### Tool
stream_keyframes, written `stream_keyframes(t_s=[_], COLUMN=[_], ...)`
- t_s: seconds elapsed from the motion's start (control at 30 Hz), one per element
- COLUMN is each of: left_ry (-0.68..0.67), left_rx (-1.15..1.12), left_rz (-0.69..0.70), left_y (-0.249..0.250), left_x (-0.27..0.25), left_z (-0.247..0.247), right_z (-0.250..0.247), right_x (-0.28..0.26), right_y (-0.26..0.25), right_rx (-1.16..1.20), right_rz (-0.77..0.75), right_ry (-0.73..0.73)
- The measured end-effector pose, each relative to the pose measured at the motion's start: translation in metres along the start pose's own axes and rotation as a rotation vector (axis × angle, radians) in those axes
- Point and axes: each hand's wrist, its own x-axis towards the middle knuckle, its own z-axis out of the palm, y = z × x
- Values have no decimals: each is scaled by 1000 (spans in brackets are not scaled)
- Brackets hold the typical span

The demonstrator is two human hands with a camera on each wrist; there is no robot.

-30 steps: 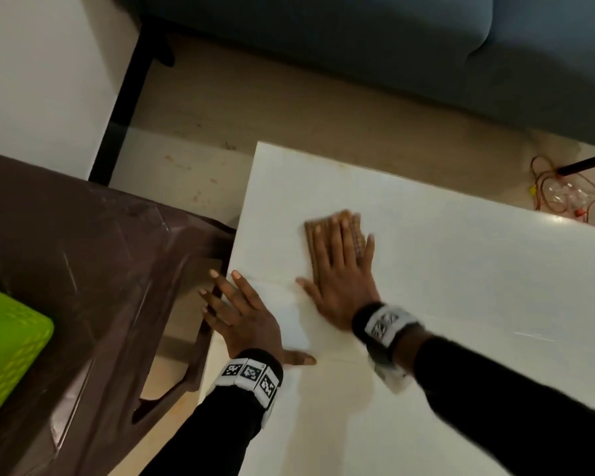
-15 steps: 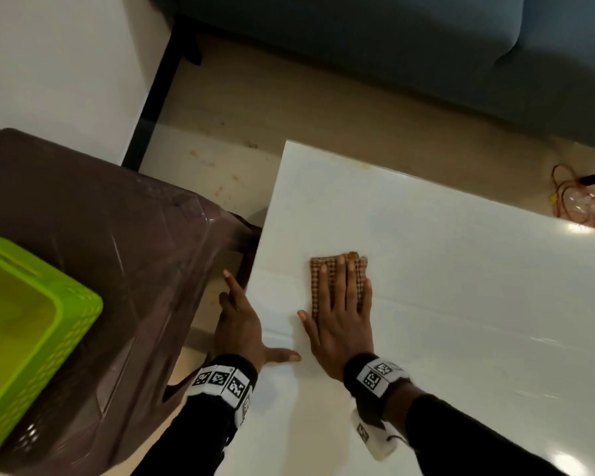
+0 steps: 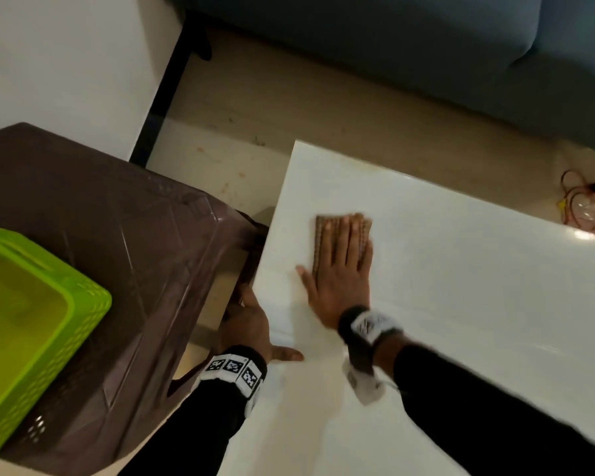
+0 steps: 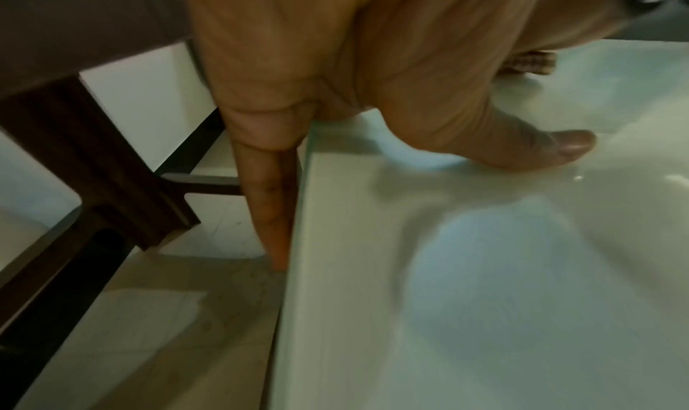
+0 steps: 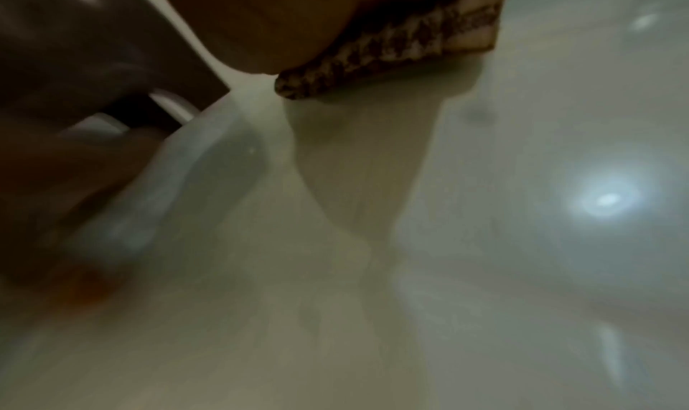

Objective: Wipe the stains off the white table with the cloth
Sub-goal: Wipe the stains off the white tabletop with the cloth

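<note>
My right hand (image 3: 340, 262) lies flat, fingers straight, pressing a brown checked cloth (image 3: 342, 223) onto the glossy white table (image 3: 461, 286) near its far left corner. From the right wrist the cloth (image 5: 391, 42) shows squeezed under the palm, with a small dark spot (image 5: 478, 116) on the table beside it. My left hand (image 3: 251, 324) straddles the table's left edge. Its thumb (image 4: 559, 148) rests on the top, and its straight fingers (image 4: 274, 210) point down along the side face. The cloth (image 4: 531, 62) peeks out behind that hand.
A dark brown plastic table (image 3: 117, 255) stands close against the white table's left edge, with a lime green basket (image 3: 24, 304) on it. A blue sofa (image 3: 426, 46) lies beyond the far edge. Red wires (image 3: 584, 207) sit on the floor at the right.
My right hand drew the cloth toward me, then pushed it away again toward the far edge. My left hand slid off the top, so its fingers now hang over the left edge.
</note>
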Motion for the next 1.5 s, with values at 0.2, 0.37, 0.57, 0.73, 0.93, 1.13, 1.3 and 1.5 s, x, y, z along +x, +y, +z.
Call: stream_keyframes(t_s=[0.2,0.37,0.57,0.73,0.93,1.13,1.3,1.5], left_ry=[-31,-18,-73,-77,-56,-66,0,58], left_rx=[87,128,65,50,145,94,20,35], left_rz=[-79,-62,-67,9,-6,-35,8,32], left_y=[11,10,13,6,12,14,3,8], left_x=[1,0,-7,-4,-12,-11,-5,-14], left_z=[-5,3,-12,-12,-8,-11,-3,-5], right_z=[-7,-51,-6,4,-45,-7,16,-30], right_x=[44,159,11,14,159,36,-7,122], right_y=[10,12,-8,-11,-31,-37,-20,-29], right_rx=[4,57,-52,-66,-26,-127,-253,-138], right_rz=[-46,192,-103,-252,-3,-313,-664,-301], right_ry=[-16,0,-31,-50,12,-7,-60,38])
